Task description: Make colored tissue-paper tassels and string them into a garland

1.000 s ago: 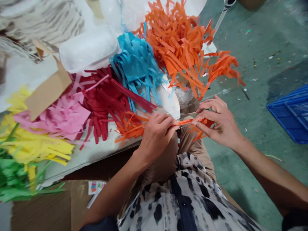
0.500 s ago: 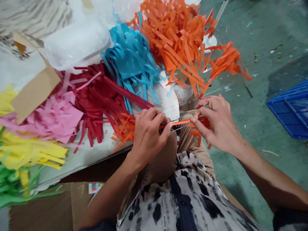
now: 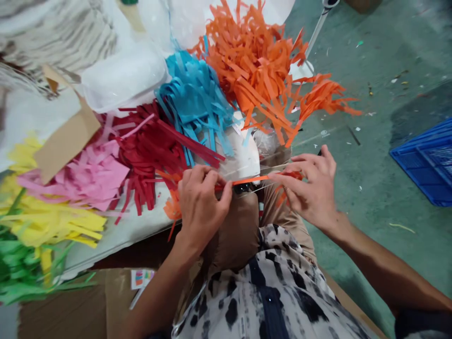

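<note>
A narrow twisted strip of an orange paper tassel [image 3: 251, 180] runs level between my hands above the lap. My left hand [image 3: 203, 202] is closed on its left end, thumb and index finger pressed together, with orange fringe showing beside the fingers. At the other end, my right hand [image 3: 310, 188] pinches the strip between thumb and fingers, and more orange fringe hangs under it. Thin clear strands stretch alongside the strip. A pile of dark red tassels [image 3: 148, 146] lies just beyond my left hand.
Orange tassels [image 3: 254, 61], blue tassels [image 3: 196, 94], pink tassels [image 3: 102, 181], yellow tassels [image 3: 67, 219] and green tassels [image 3: 21, 263] cover the table's edge. A clear plastic tray [image 3: 122, 77] sits behind them. A blue crate [image 3: 427, 160] stands on the floor at right.
My left hand has shifted left and slightly down. My right hand has moved a little left, its fingers changing position, and a longer stretch of the orange strip shows between the hands.
</note>
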Tool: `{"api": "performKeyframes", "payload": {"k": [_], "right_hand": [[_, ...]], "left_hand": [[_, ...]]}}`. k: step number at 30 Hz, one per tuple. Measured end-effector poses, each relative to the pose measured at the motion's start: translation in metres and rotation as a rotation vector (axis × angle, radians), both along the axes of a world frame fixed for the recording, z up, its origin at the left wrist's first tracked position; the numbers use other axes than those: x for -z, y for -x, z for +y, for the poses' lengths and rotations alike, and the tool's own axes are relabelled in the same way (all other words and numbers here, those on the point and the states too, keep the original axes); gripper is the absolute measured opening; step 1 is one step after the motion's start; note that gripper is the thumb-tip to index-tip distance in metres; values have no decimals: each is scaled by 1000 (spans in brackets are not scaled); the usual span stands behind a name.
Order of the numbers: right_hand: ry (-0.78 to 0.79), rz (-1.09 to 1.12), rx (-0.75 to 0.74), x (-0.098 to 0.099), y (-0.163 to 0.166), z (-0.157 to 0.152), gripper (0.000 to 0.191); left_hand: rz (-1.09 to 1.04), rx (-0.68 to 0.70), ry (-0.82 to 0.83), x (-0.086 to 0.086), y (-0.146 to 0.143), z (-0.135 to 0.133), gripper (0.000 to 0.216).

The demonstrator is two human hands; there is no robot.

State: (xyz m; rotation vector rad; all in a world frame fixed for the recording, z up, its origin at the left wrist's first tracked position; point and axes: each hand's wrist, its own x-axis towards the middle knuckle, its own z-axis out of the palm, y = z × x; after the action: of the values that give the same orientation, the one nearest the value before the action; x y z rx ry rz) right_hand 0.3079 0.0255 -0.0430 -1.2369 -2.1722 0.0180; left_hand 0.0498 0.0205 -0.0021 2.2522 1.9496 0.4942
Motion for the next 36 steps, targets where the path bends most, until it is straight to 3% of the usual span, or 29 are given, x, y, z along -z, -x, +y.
{"api": "performKeyframes", "payload": {"k": [5,8,12,20,28,31,36], "right_hand": [[-76,-61,9,1,7,-3,28],[-85,-110,14,-2,6,-3,26],[-130,-202,23,-9,15,-9,27],[-95,-322,-20,-14,47,-19,40],[-177,-283,-109,-7,37,-9,39],[-273,-242,-126,-4,36,-5,31],[-305,-218,-193,-4,25,-7,27]], "left_hand": [[38,24,-93,-3,6,-1,8],[24,188,-219,2,7,-2,25],[112,356,-286,11,9,-8,29],[103,388,-293,12,11,-10,31],[119,251,-395,6,58,-17,28],[60,219,-372,1,49,-23,30],[36,412,-336,10,9,-27,29]]}}
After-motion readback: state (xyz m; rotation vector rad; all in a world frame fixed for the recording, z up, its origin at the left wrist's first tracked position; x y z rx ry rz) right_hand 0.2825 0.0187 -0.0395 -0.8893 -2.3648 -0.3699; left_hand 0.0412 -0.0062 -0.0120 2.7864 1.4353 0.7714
